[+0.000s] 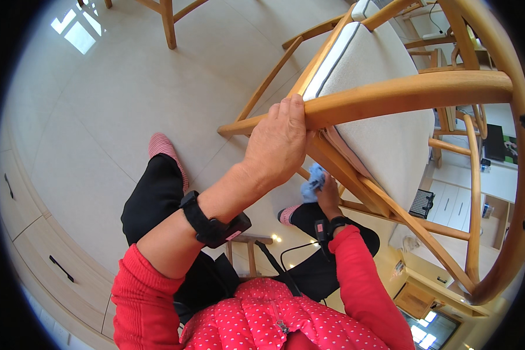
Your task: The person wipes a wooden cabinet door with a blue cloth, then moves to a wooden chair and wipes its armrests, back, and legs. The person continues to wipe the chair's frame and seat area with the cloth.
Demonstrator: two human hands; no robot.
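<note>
A wooden armchair with a cream seat cushion stands tilted at the right. My left hand is closed around the front end of its curved armrest, beside the seat's corner. Lower down, my right hand holds a crumpled blue cloth near the chair's lower rails, below the seat frame. Black straps with small devices are on both wrists. Whether the cloth touches the wood cannot be told.
My feet in striped slippers are on the pale tiled floor. Wooden drawers with black handles line the left. Another chair's leg shows at the top. Behind the armchair are more chairs and a white cabinet.
</note>
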